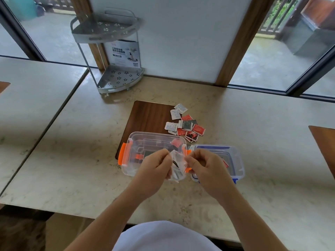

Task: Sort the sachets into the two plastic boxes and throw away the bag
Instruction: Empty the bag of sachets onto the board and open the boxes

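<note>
Both hands are pinching the clear bag (177, 164) from opposite sides, left hand (156, 166) and right hand (203, 165) with fingers closed on its edges, above the orange-latched box (130, 151) and the blue-latched box (235, 160). The bag's remaining contents could be spilling into the wrong box. Loose sachets (184, 124) are lying farther back on the worktop (72, 160).

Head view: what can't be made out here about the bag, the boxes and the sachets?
- Clear bag: what remains inside is blurred, and left hand and right hand cover its sides.
- Blue-latched box: the right hand hides most of its contents.
- Orange-latched box: near corner hidden by the left hand.
- Sachet pile: print too small to read.
</note>
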